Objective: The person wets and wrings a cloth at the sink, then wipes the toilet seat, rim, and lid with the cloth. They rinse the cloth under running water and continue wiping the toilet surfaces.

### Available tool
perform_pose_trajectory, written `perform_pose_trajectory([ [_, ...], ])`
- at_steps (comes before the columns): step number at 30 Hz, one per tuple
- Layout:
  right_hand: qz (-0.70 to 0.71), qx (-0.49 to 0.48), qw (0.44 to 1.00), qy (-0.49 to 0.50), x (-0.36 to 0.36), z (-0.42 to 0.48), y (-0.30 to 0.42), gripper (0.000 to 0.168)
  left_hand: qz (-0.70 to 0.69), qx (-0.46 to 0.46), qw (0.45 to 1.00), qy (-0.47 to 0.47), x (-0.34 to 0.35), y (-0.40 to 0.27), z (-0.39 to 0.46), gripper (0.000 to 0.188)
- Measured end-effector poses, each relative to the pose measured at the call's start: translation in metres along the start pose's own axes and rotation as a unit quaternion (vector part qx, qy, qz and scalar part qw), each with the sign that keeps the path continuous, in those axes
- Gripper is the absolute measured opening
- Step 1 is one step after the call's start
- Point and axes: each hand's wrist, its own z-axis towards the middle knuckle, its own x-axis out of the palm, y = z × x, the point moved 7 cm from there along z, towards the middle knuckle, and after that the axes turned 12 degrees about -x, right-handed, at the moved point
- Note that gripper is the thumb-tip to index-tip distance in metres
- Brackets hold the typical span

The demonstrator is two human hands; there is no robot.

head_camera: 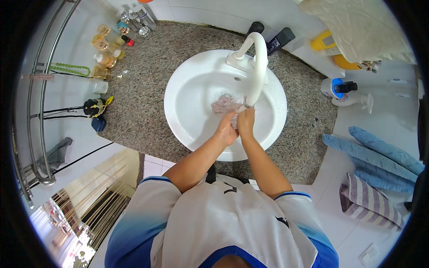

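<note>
A wet pale pink cloth (224,104) hangs from my hands into the white oval sink (187,100), partly bunched on the basin floor. My left hand (228,129) holds part of it, palm turned up. My right hand (246,121) is closed on the cloth, right beside the left and just below the spout. The white gooseneck faucet (260,70) arches over the basin and hides some of the cloth. Water wets the cloth and the basin around it.
Speckled granite counter (140,100) surrounds the sink. Glass bottles (109,45) line its left side. Dark bottles (281,40) stand behind the faucet, and a spray bottle (352,101) is at right. Blue towels (372,154) and a striped towel (370,202) hang on the right wall.
</note>
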Motion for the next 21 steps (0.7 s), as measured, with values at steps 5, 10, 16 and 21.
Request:
perform_pose_trajectory([
  [5, -0.104, -0.135, 0.982, 0.079, 0.023, -0.041, 0.037, 0.049, -0.040, 0.007, 0.998, -0.038, -0.039, -0.012, 0.038, 0.036],
  [10, 0.171, 0.159, 0.972, 0.023, -0.019, 0.020, -0.091, 0.058, 0.185, 0.025, 0.981, -0.057, -0.021, -0.010, 0.009, 0.036],
  [16, 0.476, 0.314, 0.814, 0.110, 0.023, 0.013, -0.074, 0.055, 0.515, -0.053, 0.855, -0.025, 0.000, -0.026, -0.026, 0.036],
  [21, 0.377, 0.297, 0.875, 0.068, 0.023, 0.026, -0.101, 0.041, 0.511, -0.074, 0.855, -0.051, -0.062, -0.035, -0.010, 0.044],
])
